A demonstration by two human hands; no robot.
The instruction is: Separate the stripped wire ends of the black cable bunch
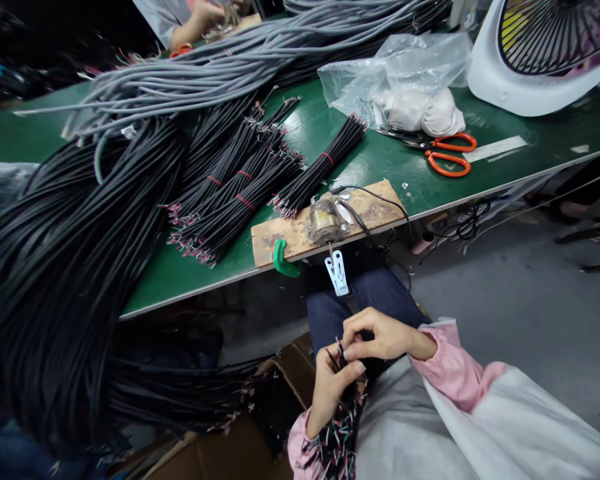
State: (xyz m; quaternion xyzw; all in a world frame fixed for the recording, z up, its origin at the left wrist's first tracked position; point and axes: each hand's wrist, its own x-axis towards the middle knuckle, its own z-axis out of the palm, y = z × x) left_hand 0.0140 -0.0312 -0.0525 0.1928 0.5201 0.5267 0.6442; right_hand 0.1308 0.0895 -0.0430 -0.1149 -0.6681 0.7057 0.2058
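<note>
Over my lap, my left hand (329,385) is closed around black cables (341,437) whose stripped ends show red and white wires. My right hand (379,335) is pinched at the wire tips that stick up from the left fist, thumb and forefinger together. More of the cable ends hang below my left wrist. Just beyond my hands, a light blue clothes peg (337,272) sits on the shaft of a small motor (325,220) fixed to a wooden board (380,203). A green clamp (284,259) grips the board at the table edge.
Tied bundles of black cable (325,160) lie on the green table (150,293). Long grey cables (190,73) and a black cable heap (55,280) spread leftward. Orange-handled scissors (447,153), a plastic bag (400,60) and a white fan (505,80) stand right. A co-worker's hand (205,15) shows behind.
</note>
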